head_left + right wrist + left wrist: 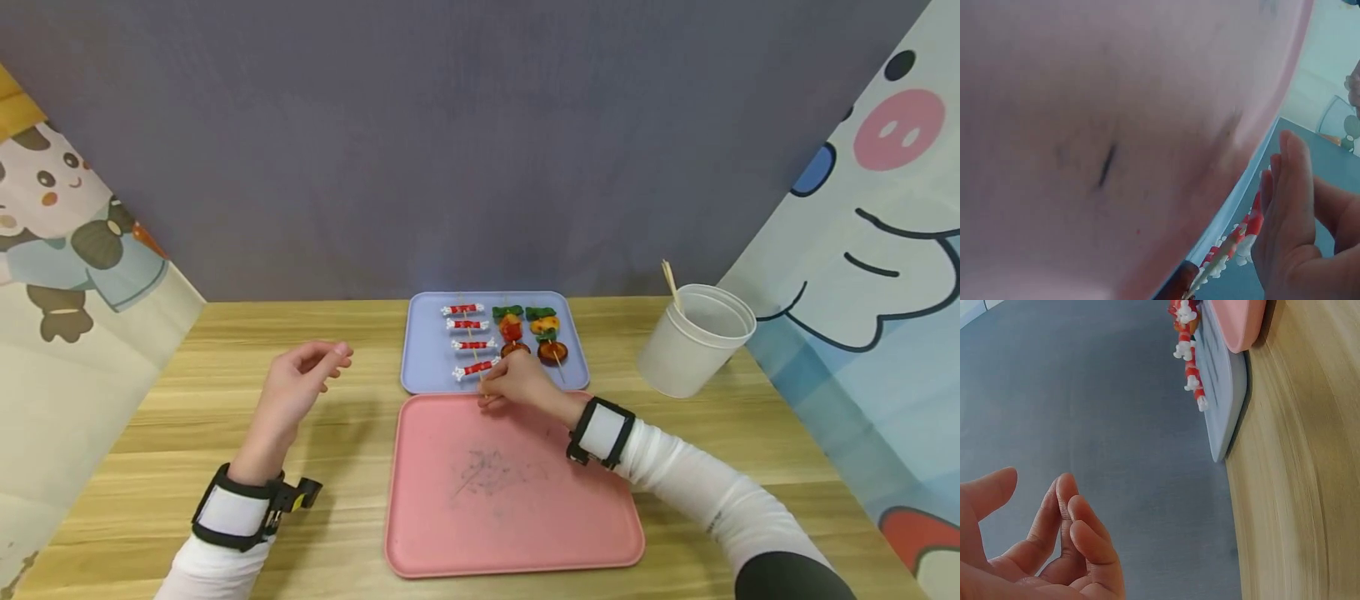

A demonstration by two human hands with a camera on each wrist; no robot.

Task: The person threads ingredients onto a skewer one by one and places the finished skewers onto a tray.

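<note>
My right hand reaches over the seam between two trays, its fingertips at the near end of a skewer. The thumb and fingers pinch the bare stick there. Several red pieces with white knobbed ends are threaded along this skewer, which lies on the blue tray. To its right are two skewers of toy-like food, with green, red, yellow and brown pieces. My left hand hovers left of the trays, fingers loosely bent and holding nothing. Its relaxed fingers show in the left wrist view.
A pink tray with dark scuffs lies in front of the blue one. On the right stands a white tub with thin sticks leaning out. A grey wall rises behind the wooden table; cartoon panels flank both sides.
</note>
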